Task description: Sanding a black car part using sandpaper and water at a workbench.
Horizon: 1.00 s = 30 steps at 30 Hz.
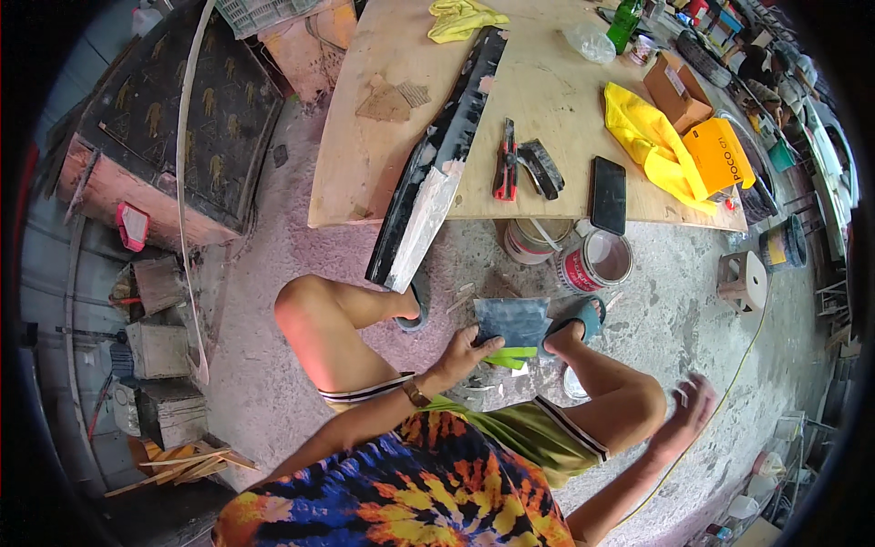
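My left hand (468,356) grips the near left corner of a grey sheet (513,319), thumb on top, above the floor between my knees. The sheet is thin and rectangular and looks like sandpaper. Just under it shows a bright green flat piece (510,354), partly hidden. Out to the right, past my knee, my right hand (691,410) is raised with its fingers apart and holds nothing I can see; it is slightly blurred. A long black bumper-like panel (419,178) with white filler patches lies across the table, its near end jutting over the edge.
On the wooden table (538,100) lie a red-and-black clamp-like tool (506,164), a curved black piece (542,169), a phone (608,194) and yellow cloths (652,137). Open paint cans (597,260) stand under its front edge. A white stool (742,281) is at right, a hose (185,182) at left.
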Tool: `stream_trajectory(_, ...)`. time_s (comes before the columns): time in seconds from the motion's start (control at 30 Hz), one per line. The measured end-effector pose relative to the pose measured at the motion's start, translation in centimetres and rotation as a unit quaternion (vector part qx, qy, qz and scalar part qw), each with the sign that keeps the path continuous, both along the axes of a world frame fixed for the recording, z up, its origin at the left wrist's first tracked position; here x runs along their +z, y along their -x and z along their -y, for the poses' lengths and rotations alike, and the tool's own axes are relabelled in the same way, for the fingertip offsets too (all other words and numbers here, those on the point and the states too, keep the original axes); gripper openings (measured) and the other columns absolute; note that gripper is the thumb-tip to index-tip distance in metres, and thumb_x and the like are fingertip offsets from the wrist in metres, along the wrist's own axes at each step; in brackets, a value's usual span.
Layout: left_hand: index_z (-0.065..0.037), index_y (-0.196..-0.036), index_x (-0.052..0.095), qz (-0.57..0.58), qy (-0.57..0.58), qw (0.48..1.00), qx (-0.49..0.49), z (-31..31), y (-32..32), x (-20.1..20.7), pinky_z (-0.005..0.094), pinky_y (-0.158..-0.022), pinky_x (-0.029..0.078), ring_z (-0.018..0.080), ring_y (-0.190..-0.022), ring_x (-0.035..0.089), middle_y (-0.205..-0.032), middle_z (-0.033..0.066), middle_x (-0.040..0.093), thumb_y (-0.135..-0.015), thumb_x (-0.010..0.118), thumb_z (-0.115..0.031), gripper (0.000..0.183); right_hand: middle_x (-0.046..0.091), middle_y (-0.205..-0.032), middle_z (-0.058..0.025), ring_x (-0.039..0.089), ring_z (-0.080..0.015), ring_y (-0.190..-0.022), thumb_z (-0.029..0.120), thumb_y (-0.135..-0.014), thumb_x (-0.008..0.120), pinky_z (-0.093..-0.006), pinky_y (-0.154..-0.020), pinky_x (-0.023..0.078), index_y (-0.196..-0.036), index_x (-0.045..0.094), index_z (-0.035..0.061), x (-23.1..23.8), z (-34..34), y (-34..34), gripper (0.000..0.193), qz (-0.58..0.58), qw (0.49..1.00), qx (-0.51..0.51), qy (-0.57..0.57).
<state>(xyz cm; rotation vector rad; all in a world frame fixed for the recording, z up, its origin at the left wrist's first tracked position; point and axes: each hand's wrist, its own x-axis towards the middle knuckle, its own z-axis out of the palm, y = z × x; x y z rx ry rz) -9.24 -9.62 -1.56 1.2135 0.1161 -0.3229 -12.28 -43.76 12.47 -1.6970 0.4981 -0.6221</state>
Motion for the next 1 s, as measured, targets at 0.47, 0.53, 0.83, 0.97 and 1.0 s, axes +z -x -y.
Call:
stream_trajectory(0.47,-0.001,-0.096,0.059,0.303,-0.363,0.866,0.164,-10.3,2.0,7.5,0.0285,-0.057,0.048,0.0127,-0.065,0.06,-0.077,0.0084,0.065,-0.094,0.063,-0.021,0.02,0.061,-0.095,0.0026,0.053,-0.006,-0.084,0.008,-0.091,0.061,-0.0219,-0.076,0.043,-0.107,0.059,0.005,-7.9,-19.2,-9.8,0.017,-0.136,0.866,0.428,-0.219)
stream_trajectory(0.53,-0.002,-0.091,0.057,0.178,-0.465,0.838,0.224,-12.9,-1.0,12.3,0.0345,-0.061,0.049,0.0233,-0.065,0.06,-0.076,0.0105,0.061,-0.092,0.064,-0.02,0.019,0.062,-0.106,-0.0024,0.055,-0.0113,-0.097,0.006,-0.089,0.062,-0.026,-0.088,0.044,-0.117,0.058,0.0004,-5.9,-19.4,-14.7,0.029,-0.074,0.847,0.526,-0.002)
stream_trajectory(0.83,-0.002,-0.141,0.036,0.178,-0.511,0.839,0.062,-18.5,-7.7,6.1,0.0444,-0.103,0.039,0.0431,-0.124,0.047,-0.141,0.0265,0.043,-0.086,0.061,-0.01,0.061,0.049,-0.133,-0.0186,0.05,-0.034,-0.119,0.021,-0.072,0.068,-0.0385,-0.101,0.041,-0.125,0.058,0.0089,-10.1,-23.7,-30.1,0.056,-0.058,0.621,0.727,0.286)
stream_trajectory(0.97,0.0,-0.139,0.042,0.236,-0.49,0.839,0.028,-20.5,-8.1,3.8,0.0322,-0.072,0.048,0.019,-0.079,0.056,-0.098,0.0134,0.06,-0.083,0.059,-0.005,0.059,0.059,-0.119,-0.0167,0.057,-0.03,-0.11,0.022,-0.068,0.069,-0.0398,-0.092,0.046,-0.127,0.058,0.0117,-9.2,-21.4,-32.1,0.061,-0.104,0.625,0.708,0.314)
stream_trajectory(1.0,0.0,-0.14,0.041,0.164,-0.486,0.858,-0.004,-18.8,-8.0,7.2,0.0327,-0.072,0.05,0.0206,-0.079,0.059,-0.098,0.0151,0.062,-0.083,0.06,-0.004,0.06,0.062,-0.114,-0.016,0.059,-0.029,-0.107,0.022,-0.067,0.07,-0.0401,-0.089,0.047,-0.127,0.058,0.0118,-10.1,-19.7,-33.2,0.062,-0.116,0.632,0.698,0.316)
